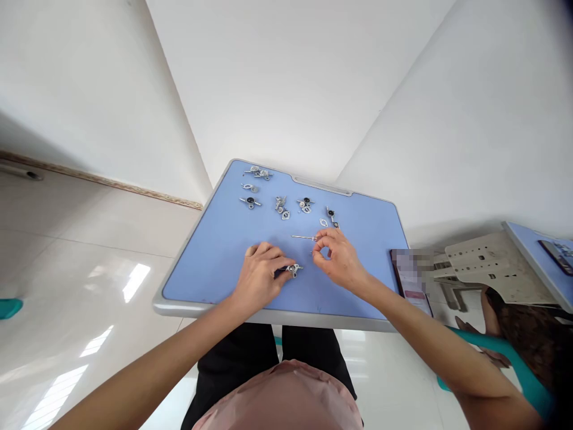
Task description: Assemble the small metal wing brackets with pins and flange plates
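My left hand (262, 272) is closed around a small silver metal fitting (292, 270), its thumb and fingers pinching it just above the blue tabletop. To its right, my right hand (335, 257) has thumb and index finger curled together in a pinch. Something tiny may show at those fingertips, too small to name. A thin metal rod (303, 237) points left from the right hand's fingers; whether it is gripped or lies on the table I cannot tell. Just beyond that hand are a flat oval plate (323, 222) and a fitting with a black round top (330, 212).
Several metal fittings stand in small groups on the blue table (201, 263), including a cluster (282, 206), a black-topped one (250, 201) and another group (259, 172) at the far left corner. A phone (408, 278) lies at the right edge. Another person sits beside a second table (537, 251).
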Available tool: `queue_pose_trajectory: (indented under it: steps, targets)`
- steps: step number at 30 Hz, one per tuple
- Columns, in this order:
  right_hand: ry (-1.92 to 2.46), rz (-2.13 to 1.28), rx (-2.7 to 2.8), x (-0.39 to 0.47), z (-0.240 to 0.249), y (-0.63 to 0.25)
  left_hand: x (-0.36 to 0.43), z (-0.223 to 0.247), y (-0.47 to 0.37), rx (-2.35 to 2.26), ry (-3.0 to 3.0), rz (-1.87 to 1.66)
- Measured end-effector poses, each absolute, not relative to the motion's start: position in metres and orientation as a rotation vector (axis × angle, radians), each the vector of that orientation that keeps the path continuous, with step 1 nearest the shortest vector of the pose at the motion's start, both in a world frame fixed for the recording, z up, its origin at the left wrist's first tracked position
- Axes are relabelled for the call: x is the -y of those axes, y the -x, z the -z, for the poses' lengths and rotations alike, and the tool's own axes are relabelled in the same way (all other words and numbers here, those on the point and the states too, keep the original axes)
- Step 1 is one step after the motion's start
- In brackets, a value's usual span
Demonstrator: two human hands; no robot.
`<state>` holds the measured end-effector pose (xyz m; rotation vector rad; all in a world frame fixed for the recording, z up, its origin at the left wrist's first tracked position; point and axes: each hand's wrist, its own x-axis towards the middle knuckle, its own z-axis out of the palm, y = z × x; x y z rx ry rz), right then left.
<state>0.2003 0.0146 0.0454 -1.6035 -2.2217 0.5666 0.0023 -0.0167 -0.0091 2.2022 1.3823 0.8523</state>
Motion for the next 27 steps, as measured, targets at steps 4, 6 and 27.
queue_pose_trajectory:
  steps: [4,6,27]
  targets:
    - [1.518,-0.871,1.846,-0.004,-0.024,-0.205,0.016,0.008,0.002,-1.334,-2.127,-0.882]
    - [1.465,-0.97,1.765,0.002,-0.019,-0.204,0.016,0.007,0.004,-1.311,-2.069,-0.902]
    - [1.162,-1.385,0.959,0.024,0.002,-0.175,0.027,0.005,-0.029,-1.184,-1.511,-1.067]
